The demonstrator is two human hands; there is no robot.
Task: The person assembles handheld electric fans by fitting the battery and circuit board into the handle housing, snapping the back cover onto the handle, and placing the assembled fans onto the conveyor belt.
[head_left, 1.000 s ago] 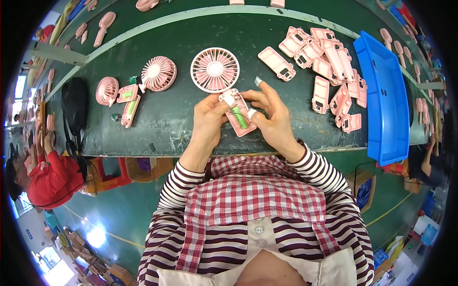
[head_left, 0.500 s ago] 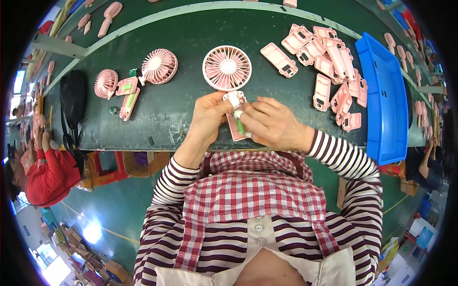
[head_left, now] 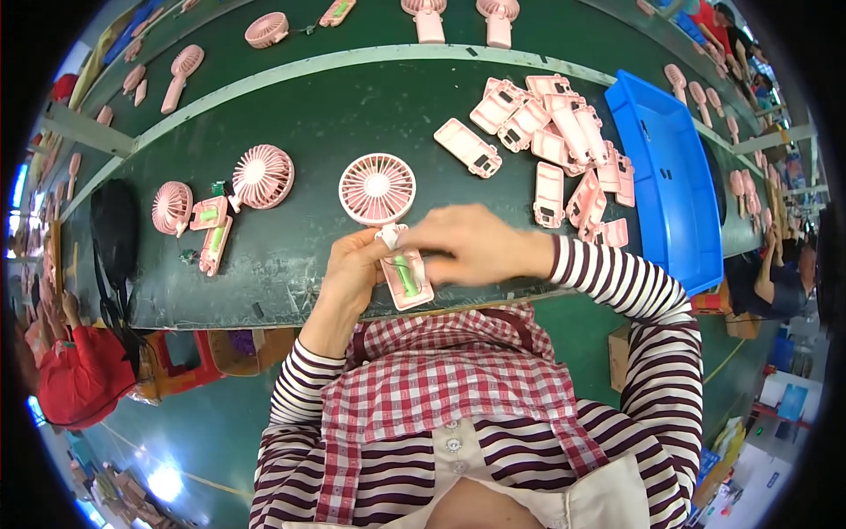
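A pink handheld fan [head_left: 377,189] lies face up on the green bench, its opened handle [head_left: 412,295] pointing toward me. A light green battery cell [head_left: 404,275] shows inside the handle shell. My left hand [head_left: 346,269] is closed on the handle's left side, near the neck. Over the neck is my right hand [head_left: 471,245], its fingers bent down by a small white part [head_left: 389,236]. Motion smears those fingertips, so whether they grip anything is unclear.
Two more opened pink fans [head_left: 264,176] with green cells lie to the left, near a black bag [head_left: 116,234]. Pink handle covers [head_left: 548,194] are heaped at the right beside a blue tray [head_left: 671,185]. A pale rail [head_left: 344,57] crosses the bench's far side. Co-workers sit on both sides.
My view has shifted, so the bench sits lower in it. My right hand has risen from beside the battery to above the fan's neck, uncovering the handle. My left hand keeps its hold.
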